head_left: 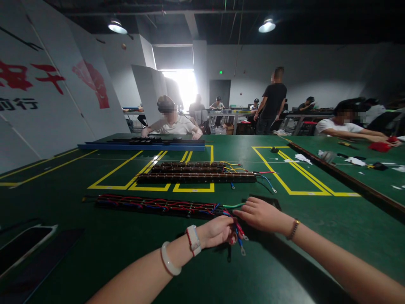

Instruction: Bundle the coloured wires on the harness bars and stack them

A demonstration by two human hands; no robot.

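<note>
A long black strip (142,204) carrying red and blue wires lies across the green table in front of me. From its right end comes a bundle of wires (239,231), red and blue, with metal ring terminals (243,251) hanging toward me. My left hand (219,232) is closed around this bundle from below. My right hand (261,215) has its fingers curled together at the same wires, thumb side toward the left hand. A green wire (233,206) runs from the strip to the right hand's fingers; its far end is hidden there.
Behind the strip lie several similar wired strips (196,176) with loose leads on the right. A blue channel (142,147) is farther back, near a seated person (172,122). A long dark bar (341,179) crosses the right side. A phone-like black panel (25,245) lies left.
</note>
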